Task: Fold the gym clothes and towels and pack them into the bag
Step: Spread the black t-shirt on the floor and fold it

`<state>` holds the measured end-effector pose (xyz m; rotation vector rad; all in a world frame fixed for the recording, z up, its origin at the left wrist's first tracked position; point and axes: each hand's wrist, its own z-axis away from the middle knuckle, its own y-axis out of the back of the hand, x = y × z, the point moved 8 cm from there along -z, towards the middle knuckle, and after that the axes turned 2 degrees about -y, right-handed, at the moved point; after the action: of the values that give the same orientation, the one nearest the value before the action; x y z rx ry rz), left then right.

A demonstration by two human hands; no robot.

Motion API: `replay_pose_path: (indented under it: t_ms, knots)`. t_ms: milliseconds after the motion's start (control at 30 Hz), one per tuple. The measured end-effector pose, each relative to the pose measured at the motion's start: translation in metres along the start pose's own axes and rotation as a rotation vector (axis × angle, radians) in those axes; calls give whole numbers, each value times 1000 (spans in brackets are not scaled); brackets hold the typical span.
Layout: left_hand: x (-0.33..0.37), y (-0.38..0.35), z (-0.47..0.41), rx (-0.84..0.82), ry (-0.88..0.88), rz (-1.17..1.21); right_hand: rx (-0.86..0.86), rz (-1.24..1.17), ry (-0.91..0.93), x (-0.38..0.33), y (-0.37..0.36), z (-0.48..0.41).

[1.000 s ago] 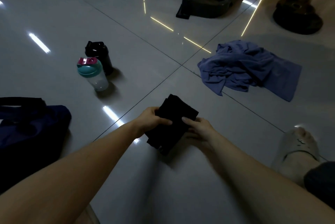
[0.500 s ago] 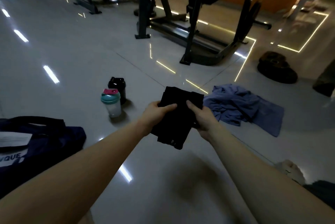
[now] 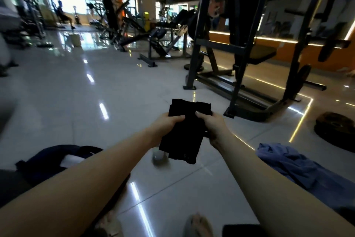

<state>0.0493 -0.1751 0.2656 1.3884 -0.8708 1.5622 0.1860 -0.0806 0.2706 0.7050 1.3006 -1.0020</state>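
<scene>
Slippers (image 3: 197, 225) sit at the bottom edge of view, on a glossy tile floor (image 3: 76, 102). Both forearms reach fwd from there.

Bag (image 3: 44, 165): dark navy, soft-sided, on the floor at near left, partly behind the L forearm. Mouth faces up, handle arched over it. Something pale shows inside; cannot tell what. Rest of the interior is hidden.

Blue cloth (image 3: 288, 163): crumpled heap on the floor at near right, not folded, well apart from the bag.

Bottle (image 3: 158, 157): stands on the floor between the forearms, mostly hidden behind the black piece. Contents: cannot tell.

Black garment (image 3: 184, 133): folded to a narrow stack, held in the air at centre, clear of the floor.
- L hand (image 3: 167, 124) pinches the left edge, thumb on top, fingers under.
- R hand (image 3: 211, 126) pinches the right edge the same way.
- Upper part is gripped; lower end hangs free and tilts down-left.

Handling (est.): light, limp fabric with no stiffness, so the fold opens if one edge is released. Grip across all layers, or support flat from below. Not fragile. Next step is prob. a carry left to the bag mouth.

Far: weight plates (image 3: 336, 127) lie at right, a steel rack (image 3: 238, 64) stands beyond, and more gym machines sit further back.
</scene>
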Motion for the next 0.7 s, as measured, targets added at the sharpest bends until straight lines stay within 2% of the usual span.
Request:
replay_pose_path:
  t_ms: [167, 333, 500, 700]
  knots:
    - [37, 79, 30, 228, -31, -82, -202, 16, -19, -22, -91, -15]
    - [42, 161, 59, 394, 26, -135, -375, 32, -30, -20, -173, -6]
    - [25, 216, 81, 465, 71, -188, -384, 40, -61, 4, -227, 6]
    - [5, 300, 84, 500, 81, -307, -497, 98, -54, 41, -295, 8]
